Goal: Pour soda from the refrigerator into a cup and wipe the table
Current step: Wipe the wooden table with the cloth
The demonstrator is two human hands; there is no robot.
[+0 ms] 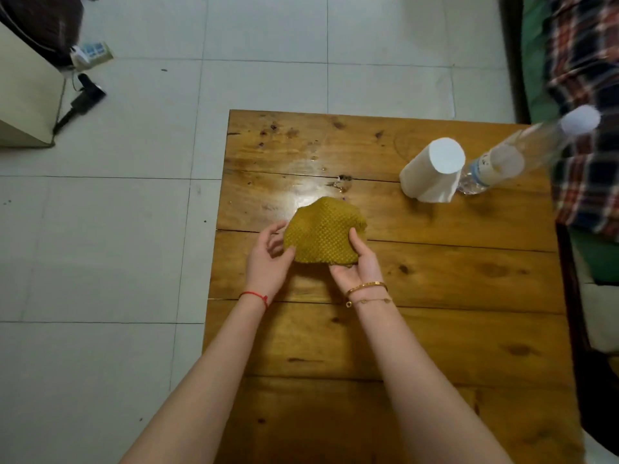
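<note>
Our right hand [356,262] pinches the yellow cloth [323,234] between thumb and fingers; our left hand [268,259] grips its other edge. The cloth sits over the wooden table [435,313], near a wet patch [321,182], well apart from the white cup [432,169] and bottle [502,162].

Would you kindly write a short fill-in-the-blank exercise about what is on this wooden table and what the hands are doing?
1. Both hands, left hand and right hand, hold a ____-coloured cloth.
2. The cap on the clear bottle is ____.
3. The white paper roll stands to the ____ of the bottle in this view.
4. The table is made of ____.

Missing words: yellow; white; left; wood
</note>
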